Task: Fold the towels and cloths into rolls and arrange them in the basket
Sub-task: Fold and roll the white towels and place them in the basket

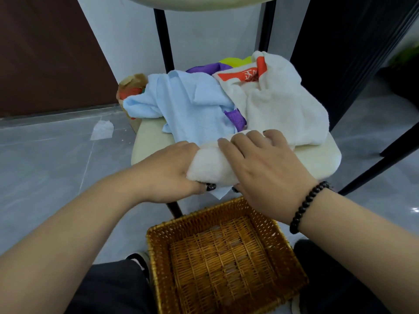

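fingers of your left hand [172, 168] curl around the left end of the white towel roll [210, 164], thumb tucked beneath at the near edge, so that hand is clamped on the roll. at nine o'clock from it, out on the grey floor, lies a scrap of white tissue [102, 130]. the roll sits at the near edge of the cream chair seat [322, 159], with a corner of pale blue cloth poking out under it. your right hand [260, 164] lies over the right half of the roll, fingers spread and bent down across its top, thumb under the near side, gripping it too. a black bead bracelet [306, 205] circles that wrist.

at twelve o'clock from your hands is the unfolded heap: a light blue towel [186, 103] on the left, a purple cloth [235, 118] showing beneath it, a yellow-green cloth [235, 61] at the back, and a white towel with red print [278, 100] on the right, its near end running into the roll. a brown paper bag [131, 85] stands at ten o'clock behind the heap.

at six o'clock, just below your hands, the wicker basket [158, 257] rests between your knees with no rolls in it.
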### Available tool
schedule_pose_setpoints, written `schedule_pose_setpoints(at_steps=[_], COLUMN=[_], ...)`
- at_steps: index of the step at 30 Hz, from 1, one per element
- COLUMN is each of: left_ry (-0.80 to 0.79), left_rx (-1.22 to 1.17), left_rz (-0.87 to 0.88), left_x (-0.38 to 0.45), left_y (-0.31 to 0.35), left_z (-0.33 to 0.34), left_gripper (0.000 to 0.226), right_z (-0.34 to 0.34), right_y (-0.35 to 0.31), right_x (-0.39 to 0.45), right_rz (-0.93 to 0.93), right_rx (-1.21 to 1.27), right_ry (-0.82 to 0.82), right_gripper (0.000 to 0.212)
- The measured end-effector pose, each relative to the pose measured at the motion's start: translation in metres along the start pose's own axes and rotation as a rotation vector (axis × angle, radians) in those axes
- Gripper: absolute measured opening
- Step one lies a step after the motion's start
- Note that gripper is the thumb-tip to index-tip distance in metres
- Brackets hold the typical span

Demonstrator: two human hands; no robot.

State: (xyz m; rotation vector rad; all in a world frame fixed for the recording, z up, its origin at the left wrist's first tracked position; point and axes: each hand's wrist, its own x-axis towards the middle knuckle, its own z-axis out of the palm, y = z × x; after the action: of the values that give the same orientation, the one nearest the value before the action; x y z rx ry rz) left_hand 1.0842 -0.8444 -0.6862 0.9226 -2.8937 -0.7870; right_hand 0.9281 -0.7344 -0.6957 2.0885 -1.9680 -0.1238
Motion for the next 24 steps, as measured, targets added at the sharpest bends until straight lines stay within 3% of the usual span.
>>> schedule_pose_setpoints(at_steps=[2, 5, 7, 11, 13, 18, 20, 24], left_ry=[0.030, 0.338, 0.468, 0.315, 0.324, 0.635, 0.676, 0.468], left_rx=[0.107, 0.530, 0.589, 0.365, 0.338, 0.287, 0.127, -0.267], left_rz=[-0.075, -0.005, 0.062, 0.012, -0.015, -0.136, -0.226, -0.424], left_x=[-0.003, -0.013, -0.015, -0.010, -0.010, -0.019, -0.026, -0.036], left_y=[0.003, 0.005, 0.005, 0.007, 0.003, -0.008, -0.005, -0.001], left_z=[0.003, 0.025, 0.033, 0.029, 0.027, 0.020, 0.017, 0.018], left_gripper=[0.035, 0.052, 0.056, 0.050, 0.052, 0.081, 0.074, 0.049], right_z=[0.001, -0.005, -0.007, -0.012, -0.013, -0.014, -0.014, -0.016], right_y=[-0.001, 0.009, 0.020, 0.024, 0.022, 0.028, 0.027, 0.017], right_x=[0.006, 0.018, 0.022, 0.021, 0.023, 0.028, 0.027, 0.020], right_rz=[-0.033, -0.115, -0.111, -0.116, -0.101, 0.040, 0.093, 0.154], right_rx=[0.016, 0.100, 0.192, 0.260, 0.289, 0.546, 0.631, 0.613], right_ry=[0.008, -0.071, -0.138, -0.287, -0.327, -0.381, -0.370, -0.297], right_gripper=[0.046, 0.038, 0.035, 0.032, 0.030, 0.031, 0.035, 0.036])
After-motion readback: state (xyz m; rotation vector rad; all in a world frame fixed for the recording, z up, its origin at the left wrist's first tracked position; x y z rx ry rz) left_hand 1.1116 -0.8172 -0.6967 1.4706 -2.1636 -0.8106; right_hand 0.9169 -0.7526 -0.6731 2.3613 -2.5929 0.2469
